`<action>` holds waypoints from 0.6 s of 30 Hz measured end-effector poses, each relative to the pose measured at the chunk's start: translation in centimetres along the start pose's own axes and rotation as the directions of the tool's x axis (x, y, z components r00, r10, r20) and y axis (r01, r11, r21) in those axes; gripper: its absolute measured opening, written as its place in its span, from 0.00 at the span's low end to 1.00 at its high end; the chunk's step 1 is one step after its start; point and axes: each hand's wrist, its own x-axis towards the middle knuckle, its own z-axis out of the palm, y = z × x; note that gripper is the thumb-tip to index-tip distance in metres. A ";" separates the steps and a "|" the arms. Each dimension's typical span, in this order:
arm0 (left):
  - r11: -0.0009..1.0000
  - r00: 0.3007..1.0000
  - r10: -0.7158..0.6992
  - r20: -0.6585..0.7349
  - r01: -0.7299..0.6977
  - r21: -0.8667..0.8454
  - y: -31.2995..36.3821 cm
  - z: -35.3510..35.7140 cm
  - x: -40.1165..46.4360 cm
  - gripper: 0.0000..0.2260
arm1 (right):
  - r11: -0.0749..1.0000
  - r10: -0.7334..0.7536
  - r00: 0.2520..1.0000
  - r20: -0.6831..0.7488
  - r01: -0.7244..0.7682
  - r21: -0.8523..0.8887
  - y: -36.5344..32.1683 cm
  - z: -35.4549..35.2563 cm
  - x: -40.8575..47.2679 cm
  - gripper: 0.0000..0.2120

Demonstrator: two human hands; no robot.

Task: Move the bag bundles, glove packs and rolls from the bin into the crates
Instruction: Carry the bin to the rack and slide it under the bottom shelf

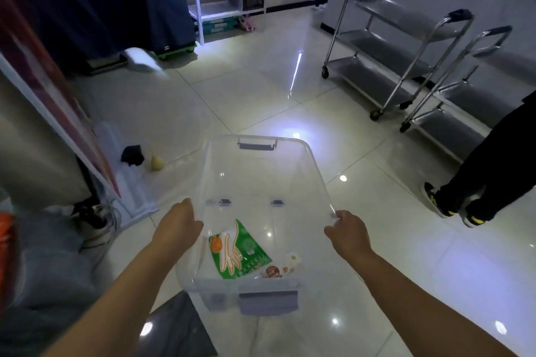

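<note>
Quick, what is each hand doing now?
Left hand: closed on the left rim of the clear bin.
Right hand: closed on the bin's right rim.

No text, number or brand can be read anywhere. The green glove pack (239, 251), lying in the clear bin (316, 180) toward its 6 o'clock end, carries a printed glove outline, an orange round mark at its 9 o'clock edge and a pale emblem toward 3 o'clock, but any lettering on it is too blurred to make out. Just beside it at 3 o'clock, a small white pack (280, 268) shows a dark red round label whose characters are too small to tell.
</note>
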 end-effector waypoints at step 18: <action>0.989 0.990 -0.138 -0.027 0.136 -0.056 8.9 -6.7 41.8 0.11 | 0.985 -0.159 0.983 0.087 0.164 -0.058 -23.2 2.5 42.4 0.17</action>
